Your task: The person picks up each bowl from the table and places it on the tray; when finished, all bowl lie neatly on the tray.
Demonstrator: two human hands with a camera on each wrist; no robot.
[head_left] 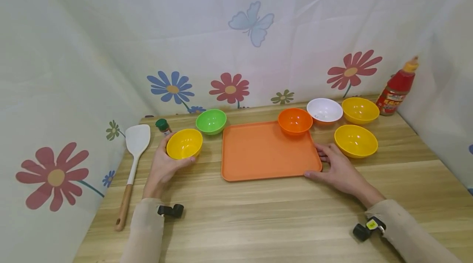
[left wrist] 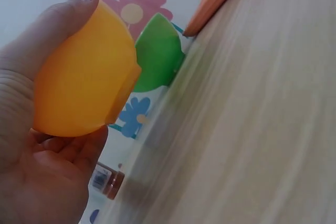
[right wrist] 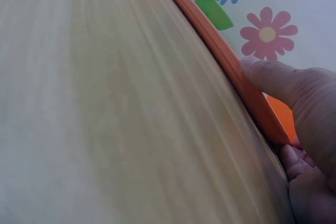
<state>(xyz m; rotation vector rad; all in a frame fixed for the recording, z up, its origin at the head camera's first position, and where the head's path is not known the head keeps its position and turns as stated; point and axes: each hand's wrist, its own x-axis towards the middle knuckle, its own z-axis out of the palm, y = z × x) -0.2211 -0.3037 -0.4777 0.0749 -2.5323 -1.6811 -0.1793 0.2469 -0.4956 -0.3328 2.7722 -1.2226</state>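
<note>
My left hand (head_left: 165,167) grips a yellow bowl (head_left: 184,144) from its left side, thumb near the front and fingers behind. In the left wrist view that yellow bowl (left wrist: 86,74) is held off the tabletop. My right hand (head_left: 341,171) holds the front right corner of an orange tray (head_left: 266,152), its thumb (right wrist: 268,74) against the front edge and its fingers at the right side. An orange bowl (head_left: 295,121) stands at the tray's back right corner. Beside the tray's back left corner is a green bowl (head_left: 211,122).
A white spatula (head_left: 137,141) with a wooden handle lies at far left. A green-capped jar (head_left: 162,126) stands behind the left hand. Right of the tray are a white bowl (head_left: 325,110) and two yellow bowls (head_left: 356,141). A red sauce bottle (head_left: 397,90) stands in the back right corner.
</note>
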